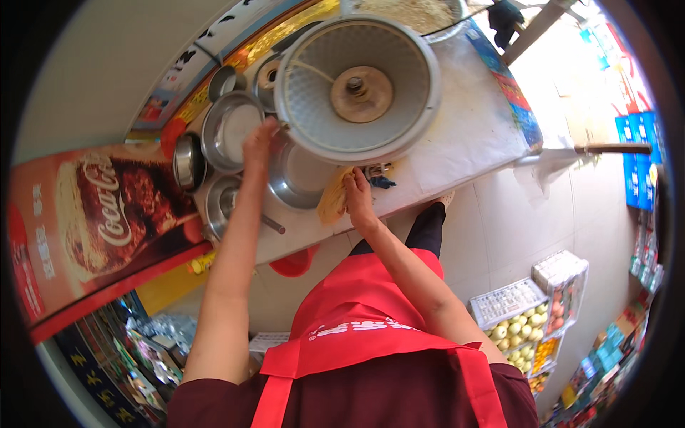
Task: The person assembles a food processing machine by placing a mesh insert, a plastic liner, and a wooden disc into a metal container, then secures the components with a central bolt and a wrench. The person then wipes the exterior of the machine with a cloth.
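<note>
A deep, round grey tub with a ribbed inner wall stands on the table in front of me. At its bottom is a round tan disc with a metal spindle in the middle. My left hand is at the tub's left edge, its fingers closed against the rim and slightly blurred. Below the near rim, my right hand pinches a crumpled yellow cloth. Next to that hand lies a small dark blue crumpled piece. A wide metal basin lies partly under the tub.
Several metal bowls crowd the table's left side, with a handled pan near the front edge. A large bowl of pale crumbly food stands behind the tub. A red basin sits below the table; fruit crates are at right.
</note>
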Available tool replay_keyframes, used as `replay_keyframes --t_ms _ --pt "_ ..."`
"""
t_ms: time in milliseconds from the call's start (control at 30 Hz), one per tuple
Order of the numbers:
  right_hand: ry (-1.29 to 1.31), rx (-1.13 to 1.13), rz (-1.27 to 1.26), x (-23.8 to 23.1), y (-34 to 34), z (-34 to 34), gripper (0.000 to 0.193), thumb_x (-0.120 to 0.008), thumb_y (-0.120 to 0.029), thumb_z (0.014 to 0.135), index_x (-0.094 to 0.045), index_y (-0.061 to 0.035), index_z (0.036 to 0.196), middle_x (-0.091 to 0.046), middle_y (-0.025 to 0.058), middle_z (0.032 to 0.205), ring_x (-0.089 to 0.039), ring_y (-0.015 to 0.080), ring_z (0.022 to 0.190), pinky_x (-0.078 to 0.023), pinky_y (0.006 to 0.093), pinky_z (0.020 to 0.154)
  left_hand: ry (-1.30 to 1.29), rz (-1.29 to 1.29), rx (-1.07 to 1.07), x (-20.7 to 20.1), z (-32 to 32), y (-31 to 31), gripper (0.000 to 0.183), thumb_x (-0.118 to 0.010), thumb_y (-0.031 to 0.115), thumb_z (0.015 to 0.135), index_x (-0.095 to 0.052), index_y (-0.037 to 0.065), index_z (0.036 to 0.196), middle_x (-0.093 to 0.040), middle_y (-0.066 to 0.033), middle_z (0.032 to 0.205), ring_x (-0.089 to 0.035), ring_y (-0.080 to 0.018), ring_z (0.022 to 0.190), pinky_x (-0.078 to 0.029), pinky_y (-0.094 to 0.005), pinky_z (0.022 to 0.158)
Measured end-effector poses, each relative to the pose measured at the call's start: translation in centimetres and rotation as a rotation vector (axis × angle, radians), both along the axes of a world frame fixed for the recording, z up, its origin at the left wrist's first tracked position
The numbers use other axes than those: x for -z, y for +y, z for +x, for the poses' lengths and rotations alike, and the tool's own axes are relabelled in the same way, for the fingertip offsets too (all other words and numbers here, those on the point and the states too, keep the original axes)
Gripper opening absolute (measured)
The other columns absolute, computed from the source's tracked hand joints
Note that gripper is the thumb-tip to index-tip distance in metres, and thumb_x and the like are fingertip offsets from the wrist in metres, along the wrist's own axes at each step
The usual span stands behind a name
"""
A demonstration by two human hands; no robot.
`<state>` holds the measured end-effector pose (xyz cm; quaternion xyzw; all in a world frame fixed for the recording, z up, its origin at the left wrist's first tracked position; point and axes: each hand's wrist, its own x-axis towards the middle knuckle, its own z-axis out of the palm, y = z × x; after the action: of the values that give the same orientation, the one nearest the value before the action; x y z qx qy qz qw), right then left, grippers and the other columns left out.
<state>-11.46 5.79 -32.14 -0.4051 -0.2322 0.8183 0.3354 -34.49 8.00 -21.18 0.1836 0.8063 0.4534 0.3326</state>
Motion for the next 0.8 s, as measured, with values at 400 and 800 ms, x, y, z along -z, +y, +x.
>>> replay_keyframes --t_ms 400,800 --pt "-0.603 -0.237 1.021 4.8 4.0 -6.5 0.028 -0.052 0.002 0.09 -0.067 -0.0051 0.113 -0.066 0.014 0.103 -0.063 0.0246 0.09 -0.049 0.0364 0.083 -0.441 0.225 -0.429 10.8 -0.7 -13.3 0.045 -0.075 0.026 0.091 -0.058 0.005 0.127 -0.067 -0.008 0.114 -0.068 -0.022 0.099 -0.058 -0.038 0.083" --pt "-0.532 -0.699 0.549 8.1 2.8 -11.9 0.04 -0.061 -0.022 0.096 -0.053 -0.0052 0.131 -0.061 0.0181 0.118 -0.061 0.0291 0.106 -0.049 0.0375 0.087 -0.739 0.354 -0.461 18.5 -4.9 -13.4 0.045 -0.071 0.031 0.094 -0.057 0.006 0.129 -0.065 -0.0079 0.121 -0.065 -0.02 0.108 -0.054 -0.0334 0.091"
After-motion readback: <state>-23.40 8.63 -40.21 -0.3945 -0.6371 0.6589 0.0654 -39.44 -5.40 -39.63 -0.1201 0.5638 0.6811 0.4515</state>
